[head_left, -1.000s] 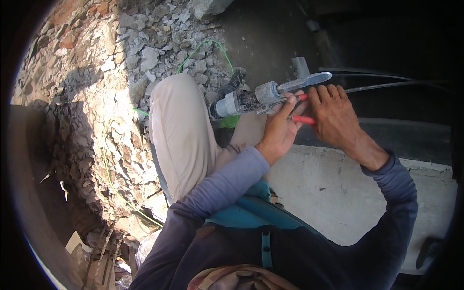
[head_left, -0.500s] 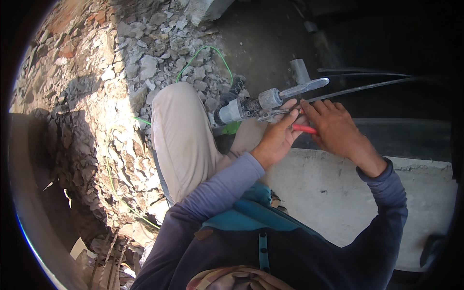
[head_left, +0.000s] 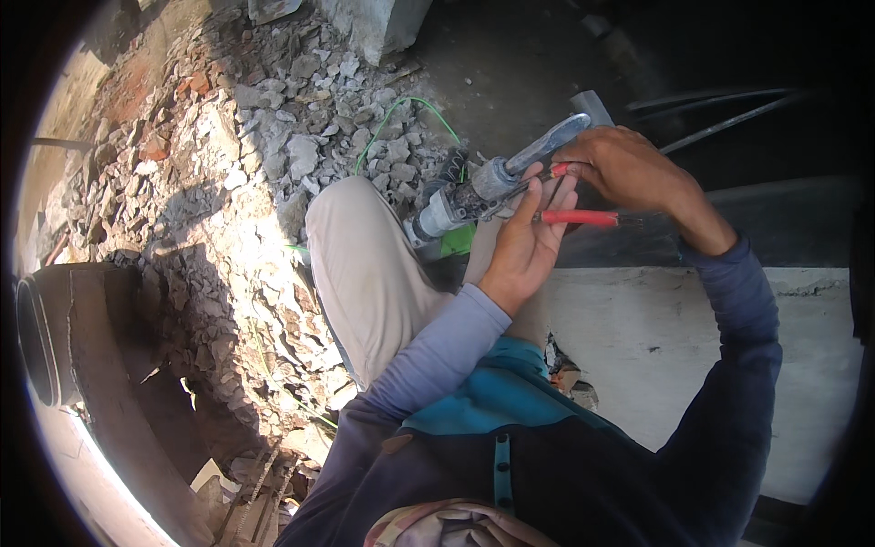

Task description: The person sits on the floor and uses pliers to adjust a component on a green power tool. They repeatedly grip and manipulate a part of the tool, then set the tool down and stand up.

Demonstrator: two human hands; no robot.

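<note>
Above the rubble, the left hand cups a grey pipe fitting with fingers curled, while the right hand grips red-handled pliers.

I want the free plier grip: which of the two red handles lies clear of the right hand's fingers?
The lower red handle, lying bare between left hand and right hand. The upper red handle shows only a tip.

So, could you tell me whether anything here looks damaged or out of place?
Yes: the white ledge has a broken hole in its edge with rubble inside, and loose rubble covers the ground beside the knee.
</note>
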